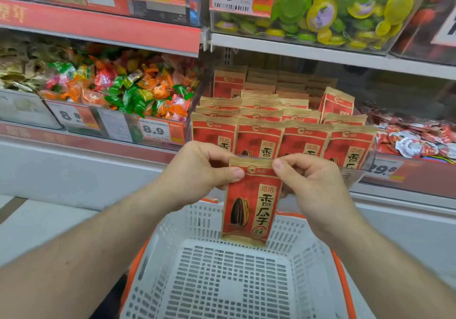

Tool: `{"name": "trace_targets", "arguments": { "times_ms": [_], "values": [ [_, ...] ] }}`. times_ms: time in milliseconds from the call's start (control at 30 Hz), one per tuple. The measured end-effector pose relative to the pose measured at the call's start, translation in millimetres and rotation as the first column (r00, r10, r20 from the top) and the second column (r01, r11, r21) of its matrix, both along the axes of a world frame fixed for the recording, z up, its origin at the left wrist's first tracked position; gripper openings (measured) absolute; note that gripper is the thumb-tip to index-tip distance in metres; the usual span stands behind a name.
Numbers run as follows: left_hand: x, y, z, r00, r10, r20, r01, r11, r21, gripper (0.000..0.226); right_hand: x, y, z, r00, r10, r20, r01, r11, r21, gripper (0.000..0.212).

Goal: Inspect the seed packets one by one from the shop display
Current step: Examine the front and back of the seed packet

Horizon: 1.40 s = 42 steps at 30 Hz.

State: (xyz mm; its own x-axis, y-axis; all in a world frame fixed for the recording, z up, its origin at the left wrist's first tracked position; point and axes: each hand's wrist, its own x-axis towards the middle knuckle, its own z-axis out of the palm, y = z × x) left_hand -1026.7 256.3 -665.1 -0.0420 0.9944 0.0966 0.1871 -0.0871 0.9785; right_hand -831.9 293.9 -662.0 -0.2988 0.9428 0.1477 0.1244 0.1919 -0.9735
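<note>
A red and tan seed packet (249,210) with a sunflower seed picture hangs upright in front of me, its face toward me. My left hand (199,170) pinches its top left corner with the thumb in front. My right hand (311,180) pinches the top right corner the same way. Behind my hands, several rows of identical seed packets (283,126) stand upright in a clear display bin on the shelf.
A white slotted shopping basket (306,257) with an orange rim sits below the held packet. A bin of wrapped candies (118,89) is to the left, red and white sweets (417,138) to the right, green and yellow jellies (345,10) on the shelf above.
</note>
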Motion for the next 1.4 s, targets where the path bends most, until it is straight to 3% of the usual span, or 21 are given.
{"name": "trace_targets", "arguments": {
  "times_ms": [200, 333, 500, 633, 700, 833, 900, 1167, 1400],
  "values": [
    [-1.1, 0.2, -0.4, 0.988, 0.064, 0.142, -0.061, 0.998, -0.024, 0.008, 4.8, 1.1, -3.5, 0.977, 0.153, 0.149, -0.141, 0.986, -0.091, 0.016],
    [-1.5, 0.6, -1.3, 0.972, 0.096, 0.214, -0.085, 0.995, -0.06, 0.008, 8.1, 1.5, -4.1, 0.956, 0.148, 0.252, -0.14, 0.989, -0.046, 0.016],
    [-1.4, -6.5, -6.0, 0.985, -0.065, 0.158, 0.097, 0.975, -0.2, 0.032, 8.0, 1.2, -2.0, 0.991, 0.059, 0.117, -0.051, 0.996, -0.072, 0.022],
    [3.7, -6.5, -6.4, 0.984, -0.024, 0.177, 0.057, 0.982, -0.183, 0.012, 7.1, 1.1, -1.1, 0.998, 0.057, 0.036, -0.052, 0.991, -0.127, 0.02],
    [2.1, -5.7, -6.8, 0.984, 0.003, 0.176, 0.026, 0.986, -0.162, 0.015, 8.7, -0.8, 1.6, 0.993, 0.115, 0.013, -0.111, 0.977, -0.182, 0.015],
    [0.2, -5.9, -4.8, 0.977, 0.042, 0.207, -0.016, 0.992, -0.123, 0.01, 13.8, -2.9, 5.0, 0.964, 0.247, 0.102, -0.213, 0.94, -0.267, 0.013],
    [-0.6, -5.7, -3.5, 0.972, 0.056, 0.228, -0.03, 0.993, -0.115, 0.022, 14.2, -2.3, 4.1, 0.957, 0.255, 0.139, -0.212, 0.94, -0.268, 0.015],
    [-3.4, -8.5, -4.0, 0.966, -0.044, 0.253, 0.085, 0.985, -0.153, 0.031, 13.2, -3.5, 7.1, 0.968, 0.249, 0.009, -0.235, 0.924, -0.302, 0.037],
    [-4.6, -8.0, -1.2, 0.957, -0.027, 0.29, 0.069, 0.988, -0.135, 0.025, 17.7, -4.3, 11.2, 0.937, 0.327, 0.12, -0.271, 0.9, -0.342, 0.041]
  ]
}}
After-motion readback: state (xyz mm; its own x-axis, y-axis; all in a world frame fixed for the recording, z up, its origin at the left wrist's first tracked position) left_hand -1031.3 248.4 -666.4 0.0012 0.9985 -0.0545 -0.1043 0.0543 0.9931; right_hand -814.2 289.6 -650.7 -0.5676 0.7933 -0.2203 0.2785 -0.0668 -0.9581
